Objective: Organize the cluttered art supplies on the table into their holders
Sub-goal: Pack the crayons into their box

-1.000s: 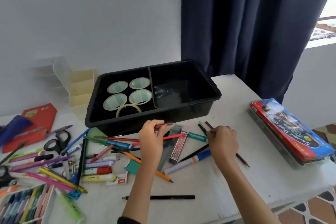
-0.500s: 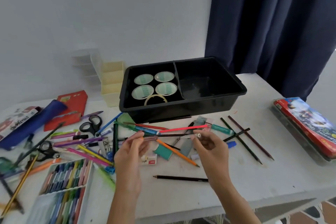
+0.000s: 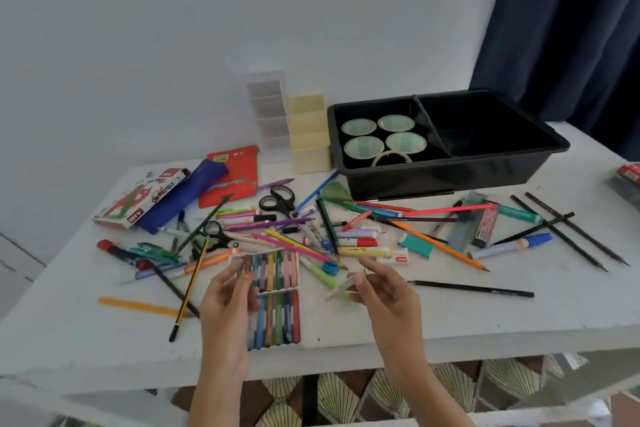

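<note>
My left hand (image 3: 225, 302) hovers over the open tray of oil pastels (image 3: 278, 319), its fingertips pinching a small dark piece that is too blurred to name. To its right, my right hand (image 3: 382, 291) pinches a thin pale pen (image 3: 343, 286) just above the table. Pens, pencils and markers lie scattered across the white table (image 3: 450, 319). At the back stand a cream stepped holder (image 3: 308, 135) and a clear stepped holder (image 3: 268, 111). The black two-part bin (image 3: 450, 177) has several tape rolls in its left part.
Black scissors (image 3: 278, 201), a blue pouch (image 3: 183, 198) and an oil pastels box (image 3: 142, 198) lie at the left. A black pencil (image 3: 471, 288) lies alone near the front. A red box (image 3: 628, 173) sits at the right edge. The table's front edge is close to my arms.
Both hands have moved left from in front of the bin to over the pastel tray. They held one thin pen together before; now they are apart, each pinching a piece.
</note>
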### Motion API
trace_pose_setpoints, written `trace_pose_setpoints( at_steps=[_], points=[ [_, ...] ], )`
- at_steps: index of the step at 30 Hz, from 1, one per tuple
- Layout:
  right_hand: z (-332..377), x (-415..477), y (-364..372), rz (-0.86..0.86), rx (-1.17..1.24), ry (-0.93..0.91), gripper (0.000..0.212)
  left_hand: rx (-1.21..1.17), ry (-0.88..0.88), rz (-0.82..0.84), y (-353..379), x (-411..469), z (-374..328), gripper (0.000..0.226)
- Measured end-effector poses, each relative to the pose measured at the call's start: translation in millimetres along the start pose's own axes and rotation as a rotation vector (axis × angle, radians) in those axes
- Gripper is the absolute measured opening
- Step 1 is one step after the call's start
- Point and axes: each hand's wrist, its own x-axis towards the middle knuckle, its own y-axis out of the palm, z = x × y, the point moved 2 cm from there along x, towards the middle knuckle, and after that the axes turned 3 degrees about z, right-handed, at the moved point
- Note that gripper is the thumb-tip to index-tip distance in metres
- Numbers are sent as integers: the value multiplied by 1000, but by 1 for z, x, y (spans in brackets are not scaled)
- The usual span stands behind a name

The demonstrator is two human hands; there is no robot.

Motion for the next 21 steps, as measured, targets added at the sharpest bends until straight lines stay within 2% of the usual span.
trace_pose_setpoints(
  at_steps=[6,11,14,16,19,21],
  points=[
    [-19,-29,45,44,48,42,18,131,13,-52,-63,4,1,16],
    [-31,-42,75,74,-14,-5,13,262,-13,18,-90,0,0,16],
    [-36,-49,90,108,-188,-105,13,322,40,-12,-96,-6,0,14],
    [-41,-54,100,164,-377,-246,19,355,86,-41,-99,-9,3,13],
    [-54,-60,111,329,-704,-508,29,404,179,-77,-101,-15,7,12],
    [-64,-63,113,406,-838,-588,29,442,255,-72,-99,-20,10,13]
  ],
)
